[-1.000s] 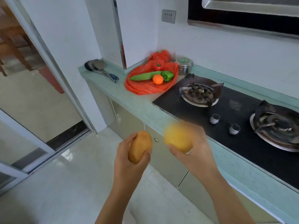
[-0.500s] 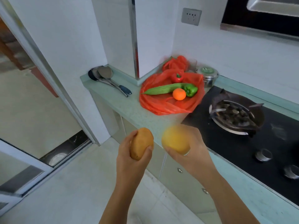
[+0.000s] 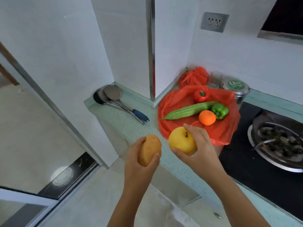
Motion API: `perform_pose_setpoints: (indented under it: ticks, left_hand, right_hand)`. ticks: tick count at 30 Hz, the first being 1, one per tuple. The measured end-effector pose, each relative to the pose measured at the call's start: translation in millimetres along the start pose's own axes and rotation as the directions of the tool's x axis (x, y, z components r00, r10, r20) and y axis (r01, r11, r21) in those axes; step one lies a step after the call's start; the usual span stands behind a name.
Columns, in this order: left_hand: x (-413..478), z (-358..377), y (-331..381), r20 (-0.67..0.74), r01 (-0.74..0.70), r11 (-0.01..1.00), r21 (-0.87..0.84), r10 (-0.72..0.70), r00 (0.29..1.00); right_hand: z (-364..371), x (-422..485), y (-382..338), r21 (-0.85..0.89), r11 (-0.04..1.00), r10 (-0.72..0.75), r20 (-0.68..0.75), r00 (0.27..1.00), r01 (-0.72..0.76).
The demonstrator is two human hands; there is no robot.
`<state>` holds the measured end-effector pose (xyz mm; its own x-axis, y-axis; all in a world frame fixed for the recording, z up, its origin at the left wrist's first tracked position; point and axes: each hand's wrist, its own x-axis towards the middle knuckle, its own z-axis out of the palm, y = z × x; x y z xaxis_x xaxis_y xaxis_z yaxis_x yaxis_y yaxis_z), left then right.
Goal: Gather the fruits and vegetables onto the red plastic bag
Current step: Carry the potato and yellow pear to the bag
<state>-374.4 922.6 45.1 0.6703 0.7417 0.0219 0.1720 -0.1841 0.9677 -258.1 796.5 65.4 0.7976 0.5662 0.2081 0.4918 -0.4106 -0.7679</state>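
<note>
The left hand (image 3: 139, 154) wraps its fingers around a potato (image 3: 149, 149); the right hand (image 3: 199, 149) clasps a yellow pear (image 3: 181, 140), both above the table (image 3: 121, 118) edge near the red plastic bag (image 3: 218, 131).

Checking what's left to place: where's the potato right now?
In the head view, the potato is held in the left hand, just off the counter edge, left of the yellow pear and short of the red plastic bag.
</note>
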Motion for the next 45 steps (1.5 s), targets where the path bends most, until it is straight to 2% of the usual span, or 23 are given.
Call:
perform_pose_setpoints:
  ticks: [8, 14, 21, 29, 34, 39, 45]
  left_hand:
    - [101.4, 30.7, -1.5, 0.099, -0.042, 0.997, 0.066, 0.035, 0.994]
    - [176.7, 68.3, 4.2, 0.232, -0.057, 0.994, 0.097, 0.033, 0.972]
    - [222.2, 98.3, -6.6, 0.313, 0.012, 0.997, 0.082, -0.037, 0.949]
    - [272.0, 143.0, -26.4, 0.523, -0.076, 0.992, 0.099, 0.013, 0.852]
    - [307.3, 174.4, -37.9, 0.637, -0.234, 0.967, 0.1, 0.119, 0.762]
    - [331.0, 194.7, -56.8, 0.703, -0.299, 0.95, 0.092, 0.151, 0.695]
    - [342.6, 213.4, -72.9, 0.76, -0.333, 0.941, 0.065, 0.169, 0.627]
  right_hand:
    - [18.4, 96.2, 33.9, 0.017, 0.999, 0.046, -0.053, 0.998, -0.045]
    - [17.2, 152.2, 73.3, 0.03, 0.992, 0.122, -0.155, 0.98, -0.119]
    - [15.4, 173.2, 101.0, -0.005, 0.975, 0.215, -0.221, 0.951, -0.222]
    - [31.0, 170.9, 125.3, -0.01, 0.912, 0.383, -0.338, 0.86, -0.411]
    - [44.6, 173.8, 133.3, -0.007, 0.847, 0.474, -0.441, 0.762, -0.531]
    - [65.5, 174.7, 142.1, -0.002, 0.798, 0.525, -0.492, 0.695, -0.603]
    - [81.8, 177.0, 142.3, -0.028, 0.766, 0.501, -0.601, 0.623, -0.642]
